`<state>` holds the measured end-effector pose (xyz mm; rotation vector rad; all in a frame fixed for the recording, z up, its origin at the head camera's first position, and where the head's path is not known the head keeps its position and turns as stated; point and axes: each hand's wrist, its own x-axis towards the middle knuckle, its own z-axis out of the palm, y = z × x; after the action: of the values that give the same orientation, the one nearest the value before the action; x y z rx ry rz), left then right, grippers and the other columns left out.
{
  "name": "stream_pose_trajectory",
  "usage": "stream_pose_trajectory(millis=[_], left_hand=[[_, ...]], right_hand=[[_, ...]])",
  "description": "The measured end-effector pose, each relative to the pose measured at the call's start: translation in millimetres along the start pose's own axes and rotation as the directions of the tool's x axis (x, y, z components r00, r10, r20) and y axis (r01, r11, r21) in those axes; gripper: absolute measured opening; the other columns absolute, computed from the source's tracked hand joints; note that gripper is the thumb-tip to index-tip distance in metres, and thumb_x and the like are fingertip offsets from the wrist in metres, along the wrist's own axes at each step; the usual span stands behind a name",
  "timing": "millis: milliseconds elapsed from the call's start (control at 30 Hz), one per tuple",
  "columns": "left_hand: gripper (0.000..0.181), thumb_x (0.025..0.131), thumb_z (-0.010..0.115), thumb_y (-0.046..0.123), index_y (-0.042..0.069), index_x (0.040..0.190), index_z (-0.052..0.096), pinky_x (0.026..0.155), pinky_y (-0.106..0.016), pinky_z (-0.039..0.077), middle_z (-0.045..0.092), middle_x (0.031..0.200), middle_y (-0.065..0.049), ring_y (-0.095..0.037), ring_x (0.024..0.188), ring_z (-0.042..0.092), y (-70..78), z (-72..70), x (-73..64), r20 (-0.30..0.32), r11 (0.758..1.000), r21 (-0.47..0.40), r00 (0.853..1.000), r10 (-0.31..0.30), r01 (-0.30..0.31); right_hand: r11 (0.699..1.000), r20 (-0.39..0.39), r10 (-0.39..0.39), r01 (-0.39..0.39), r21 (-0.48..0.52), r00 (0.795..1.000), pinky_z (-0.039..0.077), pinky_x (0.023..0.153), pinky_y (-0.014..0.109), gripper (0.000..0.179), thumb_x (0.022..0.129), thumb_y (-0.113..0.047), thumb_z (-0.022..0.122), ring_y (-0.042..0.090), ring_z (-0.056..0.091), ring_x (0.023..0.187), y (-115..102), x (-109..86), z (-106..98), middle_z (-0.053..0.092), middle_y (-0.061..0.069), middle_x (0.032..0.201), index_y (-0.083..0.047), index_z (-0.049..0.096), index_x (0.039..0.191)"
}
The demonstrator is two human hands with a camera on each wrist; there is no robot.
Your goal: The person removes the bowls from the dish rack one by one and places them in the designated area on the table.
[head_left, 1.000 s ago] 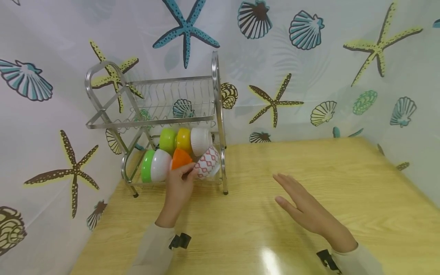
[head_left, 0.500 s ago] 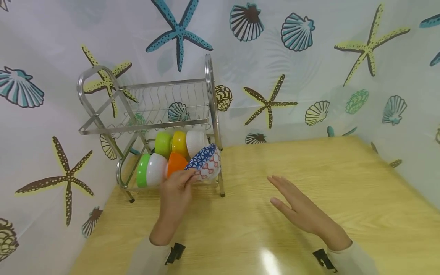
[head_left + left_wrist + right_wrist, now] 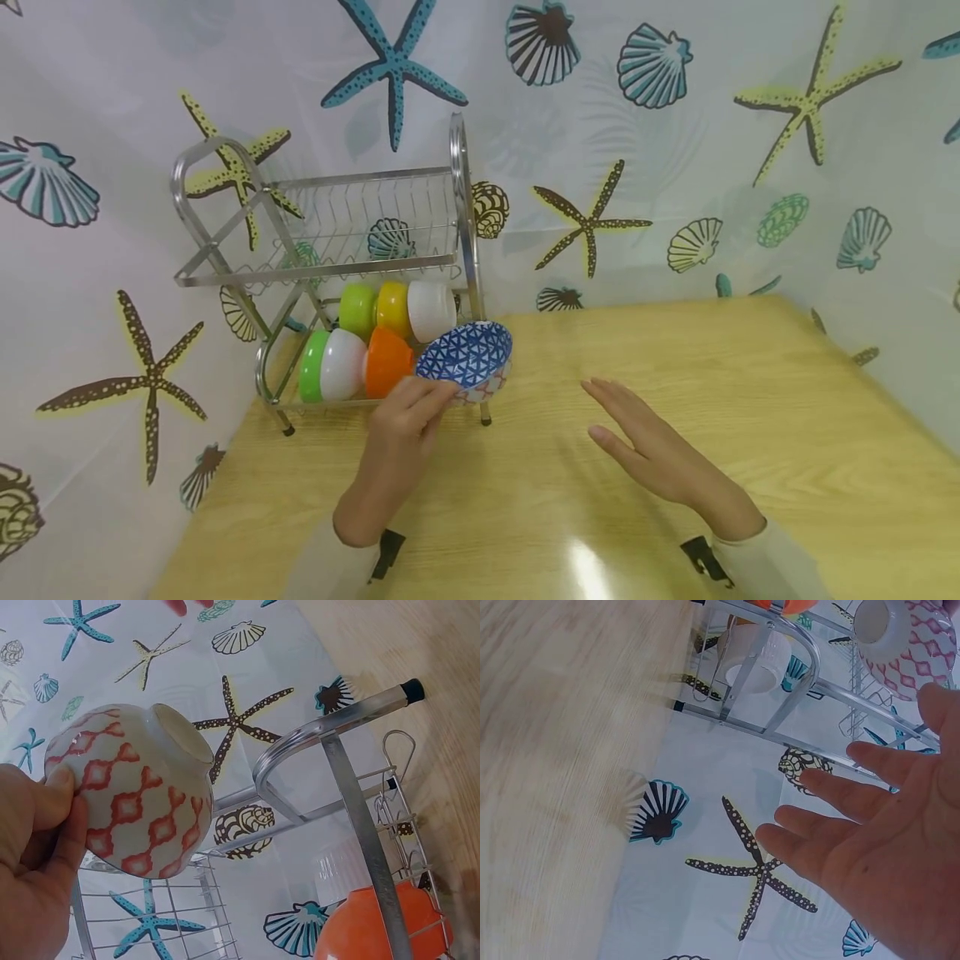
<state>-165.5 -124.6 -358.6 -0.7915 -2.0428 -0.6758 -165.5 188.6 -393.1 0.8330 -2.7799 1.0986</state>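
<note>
My left hand (image 3: pixel 405 429) pinches the rim of a patterned bowl (image 3: pixel 468 354) in front of the rack's right end. Blue triangles cover the bowl's inside, and its white outside carries a red lattice pattern (image 3: pixel 127 806). The bowl is tilted, its opening facing up toward the head camera and its foot ring showing in the left wrist view. My right hand (image 3: pixel 660 454) hovers over the table to the right, fingers straight, holding nothing. Closest to the held bowl on the rack is an orange bowl (image 3: pixel 387 363).
A two-tier metal dish rack (image 3: pixel 337 268) stands at the table's back left. Its lower tier holds a green bowl (image 3: pixel 311 367), white bowls (image 3: pixel 343 365), a lime bowl (image 3: pixel 357 310) and a yellow bowl (image 3: pixel 393 308). A seashell-print curtain (image 3: pixel 600 108) hangs behind the wooden table (image 3: pixel 712 367).
My left hand has lifted the patterned bowl off the lower tier, drawn it right and forward, and turned its blue inside upward. The right hand has stayed nearly still.
</note>
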Motion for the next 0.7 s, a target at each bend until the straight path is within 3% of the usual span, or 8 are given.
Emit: stream_pose_trajectory(millis=[233, 467, 700], left_hand=[[0.031, 0.069, 0.076, -0.016, 0.001, 0.096, 0.074, 0.073, -0.025, 0.057, 0.068, 0.088, -0.008, -0.02, 0.081, 0.061, 5.1, 0.0, 1.4, 0.046, 0.993, 0.021, 0.992, 0.118, -0.12], [0.032, 0.072, 0.075, -0.014, 0.003, 0.099, 0.073, 0.081, -0.025, 0.056, 0.069, 0.092, -0.007, -0.019, 0.087, 0.063, 11.3, -2.6, 0.5, 0.15, 0.988, 0.044, 0.978, 0.142, -0.15], [0.028, 0.075, 0.074, -0.01, 0.004, 0.099, 0.073, 0.085, -0.023, 0.054, 0.069, 0.093, -0.004, -0.017, 0.088, 0.062, 16.4, 4.0, 0.6, 0.186, 0.978, 0.039, 0.963, 0.193, -0.204]], right_hand=[[1.0, -0.015, -0.023, 0.023, -0.008, 1.0, 0.021, 0.108, 0.066, 0.056, 0.104, -0.026, 0.041, 0.04, 0.017, 0.143, -2, -0.3, 1, 0.019, 0.013, 0.157, -0.018, 0.017, 0.154], [0.999, -0.035, -0.049, 0.048, -0.006, 0.998, 0.022, 0.109, 0.064, 0.057, 0.104, -0.023, 0.042, 0.038, 0.019, 0.143, -3, 1.2, 3, 0.02, 0.012, 0.158, -0.019, 0.016, 0.154], [0.998, -0.054, -0.065, 0.064, -0.023, 0.996, 0.024, 0.109, 0.063, 0.059, 0.103, -0.021, 0.044, 0.036, 0.021, 0.143, -3, 2.6, 6, 0.02, 0.009, 0.158, -0.021, 0.015, 0.155]])
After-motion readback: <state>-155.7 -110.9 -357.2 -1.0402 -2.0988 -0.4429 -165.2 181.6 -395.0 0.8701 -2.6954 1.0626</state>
